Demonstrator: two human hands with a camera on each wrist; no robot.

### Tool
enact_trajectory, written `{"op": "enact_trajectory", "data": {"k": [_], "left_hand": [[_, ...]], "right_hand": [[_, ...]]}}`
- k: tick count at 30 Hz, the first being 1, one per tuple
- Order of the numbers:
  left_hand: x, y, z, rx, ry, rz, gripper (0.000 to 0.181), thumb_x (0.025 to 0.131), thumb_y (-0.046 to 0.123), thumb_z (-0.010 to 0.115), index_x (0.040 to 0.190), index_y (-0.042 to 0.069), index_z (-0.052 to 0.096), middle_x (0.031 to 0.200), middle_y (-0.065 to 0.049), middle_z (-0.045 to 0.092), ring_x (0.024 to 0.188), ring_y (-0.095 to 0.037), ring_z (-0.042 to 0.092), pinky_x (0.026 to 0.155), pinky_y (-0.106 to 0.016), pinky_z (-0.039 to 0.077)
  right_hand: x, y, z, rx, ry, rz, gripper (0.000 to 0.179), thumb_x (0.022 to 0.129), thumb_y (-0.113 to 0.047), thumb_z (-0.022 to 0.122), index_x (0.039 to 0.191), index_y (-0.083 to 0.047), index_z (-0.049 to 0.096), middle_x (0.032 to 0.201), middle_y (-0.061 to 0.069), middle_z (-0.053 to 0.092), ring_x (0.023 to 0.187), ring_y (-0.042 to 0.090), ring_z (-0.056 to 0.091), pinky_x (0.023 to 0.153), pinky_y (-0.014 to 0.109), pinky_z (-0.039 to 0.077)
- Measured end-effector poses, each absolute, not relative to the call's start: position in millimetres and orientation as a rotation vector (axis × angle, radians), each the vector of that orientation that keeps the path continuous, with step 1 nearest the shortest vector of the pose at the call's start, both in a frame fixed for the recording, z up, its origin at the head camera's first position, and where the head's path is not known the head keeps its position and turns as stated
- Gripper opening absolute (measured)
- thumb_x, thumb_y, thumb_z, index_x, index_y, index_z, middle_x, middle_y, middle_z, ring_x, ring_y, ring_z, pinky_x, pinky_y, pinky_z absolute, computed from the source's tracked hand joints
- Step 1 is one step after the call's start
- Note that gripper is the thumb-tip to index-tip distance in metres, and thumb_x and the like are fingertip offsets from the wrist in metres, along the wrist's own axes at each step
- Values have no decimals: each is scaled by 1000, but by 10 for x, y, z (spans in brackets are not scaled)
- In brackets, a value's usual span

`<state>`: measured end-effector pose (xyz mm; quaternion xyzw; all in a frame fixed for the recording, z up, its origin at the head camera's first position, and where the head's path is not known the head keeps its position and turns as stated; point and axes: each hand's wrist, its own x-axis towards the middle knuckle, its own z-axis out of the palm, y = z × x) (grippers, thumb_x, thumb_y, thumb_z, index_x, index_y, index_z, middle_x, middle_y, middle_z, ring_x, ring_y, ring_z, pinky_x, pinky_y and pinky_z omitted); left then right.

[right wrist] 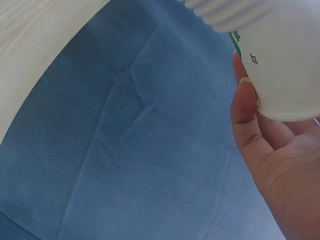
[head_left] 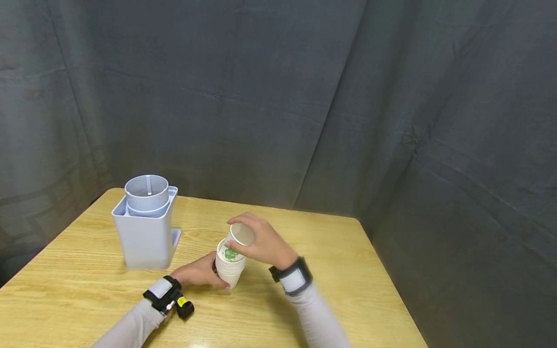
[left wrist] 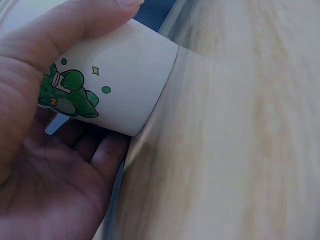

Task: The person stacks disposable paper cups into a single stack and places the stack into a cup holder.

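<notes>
A stack of white paper cups (head_left: pixel 229 270) stands near the middle of the table, tilted, with my left hand (head_left: pixel 197 271) gripping its side low down. In the left wrist view the thumb lies across the lowest visible cup (left wrist: pixel 135 75), which carries a green cartoon print. My right hand (head_left: pixel 267 241) pinches a single paper cup (head_left: pixel 241 234) between thumb and fingers at the stack's mouth. That cup leans, its opening turned up to the right. The right wrist view shows its smooth wall (right wrist: pixel 290 65) beside the ridged rims of the stack (right wrist: pixel 220 12).
At the left of the wooden table (head_left: pixel 348 285) stands a pale grey square box (head_left: pixel 143 244), with a round grey container (head_left: pixel 148 203) inside it, rising above the rim. Dark grey cloth (head_left: pixel 217 106) hangs behind and to the right.
</notes>
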<state>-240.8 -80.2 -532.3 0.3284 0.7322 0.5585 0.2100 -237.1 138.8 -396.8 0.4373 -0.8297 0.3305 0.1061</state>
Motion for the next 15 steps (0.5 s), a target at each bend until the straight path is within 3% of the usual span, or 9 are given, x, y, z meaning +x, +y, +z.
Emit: {"op": "enact_trajectory", "data": {"k": [8, 15], "left_hand": [[-2411, -822, -5327, 923, 2028, 1557, 72, 79, 10, 86, 139, 3, 47, 132, -11, 60, 121, -25, 56, 106, -41, 40], [-2410, -821, -5330, 925, 2011, 1572, 71, 78, 9, 85, 138, 3, 48, 132, -12, 60, 122, -28, 55, 107, -46, 38]], "right_hand": [[-2354, 1329, -4001, 1293, -2450, 921, 43, 88, -33, 79, 124, -14, 67, 120, 3, 69, 101, 10, 63, 76, 21, 53], [-2317, 1297, -4005, 1279, -2451, 855, 42, 87, -35, 80, 122, -16, 67, 119, -3, 68, 100, 8, 63, 76, 19, 53]]}}
